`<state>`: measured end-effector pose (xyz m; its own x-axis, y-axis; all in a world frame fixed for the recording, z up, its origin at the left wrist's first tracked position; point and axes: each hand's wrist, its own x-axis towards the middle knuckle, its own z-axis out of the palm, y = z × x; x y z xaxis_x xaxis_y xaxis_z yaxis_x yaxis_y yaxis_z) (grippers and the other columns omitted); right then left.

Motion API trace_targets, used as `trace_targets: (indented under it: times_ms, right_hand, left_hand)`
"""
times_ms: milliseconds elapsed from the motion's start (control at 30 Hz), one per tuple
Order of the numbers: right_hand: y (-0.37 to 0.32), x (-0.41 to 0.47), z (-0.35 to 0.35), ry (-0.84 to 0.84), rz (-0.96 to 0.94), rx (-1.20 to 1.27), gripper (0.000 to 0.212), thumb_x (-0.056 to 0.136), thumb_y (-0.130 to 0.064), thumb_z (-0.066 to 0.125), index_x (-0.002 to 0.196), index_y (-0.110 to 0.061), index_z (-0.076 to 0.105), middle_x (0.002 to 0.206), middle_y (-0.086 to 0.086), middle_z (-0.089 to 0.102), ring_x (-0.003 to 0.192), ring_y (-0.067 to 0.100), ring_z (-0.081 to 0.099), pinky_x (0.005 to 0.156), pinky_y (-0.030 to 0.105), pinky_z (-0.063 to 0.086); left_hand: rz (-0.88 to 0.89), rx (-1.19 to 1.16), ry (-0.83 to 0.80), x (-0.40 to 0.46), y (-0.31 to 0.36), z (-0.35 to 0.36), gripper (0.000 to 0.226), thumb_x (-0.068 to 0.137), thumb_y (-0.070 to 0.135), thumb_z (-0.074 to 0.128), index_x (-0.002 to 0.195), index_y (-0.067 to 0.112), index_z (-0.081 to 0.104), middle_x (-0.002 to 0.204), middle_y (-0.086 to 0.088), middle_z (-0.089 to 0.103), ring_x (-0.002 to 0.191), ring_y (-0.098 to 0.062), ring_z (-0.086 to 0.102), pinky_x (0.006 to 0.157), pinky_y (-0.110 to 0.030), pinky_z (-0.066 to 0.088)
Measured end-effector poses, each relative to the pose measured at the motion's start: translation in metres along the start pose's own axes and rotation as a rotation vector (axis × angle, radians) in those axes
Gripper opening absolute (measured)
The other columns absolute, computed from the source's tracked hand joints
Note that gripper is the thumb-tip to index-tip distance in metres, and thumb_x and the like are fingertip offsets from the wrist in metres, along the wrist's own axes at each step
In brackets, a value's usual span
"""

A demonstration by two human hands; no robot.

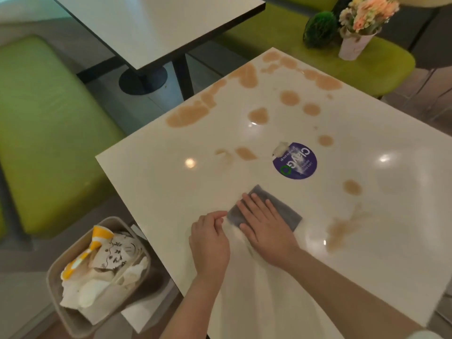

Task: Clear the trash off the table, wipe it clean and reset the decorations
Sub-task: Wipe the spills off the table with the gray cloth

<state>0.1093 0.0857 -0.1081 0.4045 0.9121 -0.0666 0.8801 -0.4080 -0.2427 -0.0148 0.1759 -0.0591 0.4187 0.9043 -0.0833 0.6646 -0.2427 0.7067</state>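
Item: grey cloth [281, 209], which we press flat under our right hand [265, 225] to wipe spills [188, 115] off the desk [171, 182]; left hand [210, 243] loosely curled, empty.

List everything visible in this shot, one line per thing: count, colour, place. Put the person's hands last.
table: one, white, centre and right.
spill patches: many, light brown, spread across the table's far half and right side.
round sticker: one, purple, mid-table.
cloth: one, grey, flat on the table's near part.
trash bin: one, beige, on the floor left of the table.
trash: several pieces, white and yellow, inside the bin.
flower pot: one, white with pink flowers, on the far green seat.
plant ball: one, dark green, beside the flower pot.
second table: one, white, top left.
left hand: one, beside the cloth's left edge, fingers curled.
right hand: one, flat on the cloth.
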Motion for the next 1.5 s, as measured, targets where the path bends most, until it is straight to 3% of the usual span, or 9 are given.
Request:
trace_targets:
  times_ms: [167,267,400,500,733,933,1100,1367,1500]
  right_hand:
    - [0.075,-0.007,-0.022,-0.058,0.185,0.013,0.070,0.092,-0.055,-0.004,0.156,-0.027,0.002,0.163,-0.010,-0.008,0.148,0.006,-0.014,0.120,0.030,-0.013]
    - [0.060,-0.008,-0.019,0.000,0.301,-0.014,0.072,0.092,-0.051,-0.002,0.157,-0.021,0.010,0.164,-0.003,0.002,0.151,0.014,-0.004,0.121,0.035,-0.008]
    - [0.024,-0.053,-0.003,0.002,0.066,0.025,0.058,0.103,-0.045,0.019,0.153,-0.017,0.028,0.161,0.000,0.021,0.150,0.016,0.011,0.120,0.037,0.003]
    - [0.052,-0.073,-0.011,-0.059,0.004,-0.002,0.059,0.103,-0.050,0.013,0.154,-0.024,0.026,0.162,-0.008,0.014,0.150,0.011,0.007,0.120,0.034,0.001]
    - [0.093,-0.062,-0.029,-0.032,0.302,0.036,0.065,0.094,-0.055,-0.001,0.155,-0.032,0.005,0.161,-0.013,-0.008,0.148,0.005,-0.014,0.119,0.030,-0.014]
    - [0.085,-0.102,-0.023,-0.054,0.139,0.021,0.058,0.101,-0.051,0.009,0.155,-0.030,0.006,0.163,-0.011,-0.001,0.149,0.007,-0.009,0.120,0.033,-0.007]
    - [0.132,-0.071,-0.036,-0.022,0.399,0.047,0.070,0.091,-0.056,-0.006,0.155,-0.030,-0.001,0.162,-0.011,-0.011,0.147,0.005,-0.017,0.118,0.030,-0.016]
    - [0.133,-0.099,-0.038,-0.035,0.107,0.054,0.060,0.101,-0.050,0.010,0.156,-0.025,0.013,0.163,-0.008,0.002,0.150,0.010,-0.006,0.120,0.032,-0.009]
    - [0.195,-0.077,-0.052,-0.038,0.220,0.032,0.065,0.097,-0.053,0.001,0.156,-0.029,0.005,0.164,-0.009,-0.004,0.148,0.007,-0.014,0.119,0.029,-0.015]
  left_hand:
    - [0.022,0.198,-0.059,-0.032,0.011,0.015,0.031,0.094,0.020,0.057,0.122,0.034,0.059,0.118,0.010,0.053,0.113,-0.018,0.044,0.084,-0.026,0.028]
    - [0.030,0.269,-0.111,-0.050,0.019,0.023,0.040,0.094,0.026,0.058,0.132,0.035,0.050,0.131,0.011,0.046,0.122,-0.016,0.037,0.097,-0.031,0.029]
    - [0.034,0.301,-0.140,-0.060,0.023,0.026,0.045,0.094,0.027,0.056,0.137,0.035,0.045,0.140,0.009,0.042,0.130,-0.016,0.034,0.103,-0.034,0.026]
    - [0.040,0.305,-0.143,-0.060,0.021,0.023,0.044,0.094,0.027,0.056,0.137,0.035,0.047,0.139,0.010,0.044,0.130,-0.016,0.035,0.104,-0.035,0.026]
    - [0.230,0.311,-0.135,-0.061,0.027,0.040,0.043,0.083,0.020,0.069,0.125,0.029,0.061,0.127,0.007,0.056,0.119,-0.021,0.048,0.097,-0.040,0.035]
    - [0.410,0.389,-0.163,-0.052,0.038,0.062,0.058,0.075,0.020,0.077,0.130,0.022,0.059,0.129,0.003,0.060,0.116,-0.022,0.058,0.093,-0.040,0.047]
    - [0.475,0.436,-0.174,-0.045,0.055,0.085,0.059,0.074,0.023,0.077,0.130,0.018,0.059,0.131,0.000,0.058,0.117,-0.023,0.058,0.096,-0.041,0.047]
    - [0.277,0.491,-0.102,-0.013,0.098,0.131,0.057,0.070,0.030,0.084,0.119,0.009,0.065,0.121,-0.011,0.065,0.109,-0.032,0.064,0.089,-0.046,0.052]
    - [0.247,0.555,-0.083,-0.016,0.095,0.144,0.063,0.071,0.038,0.083,0.123,0.008,0.063,0.126,-0.013,0.063,0.113,-0.035,0.061,0.091,-0.046,0.051]
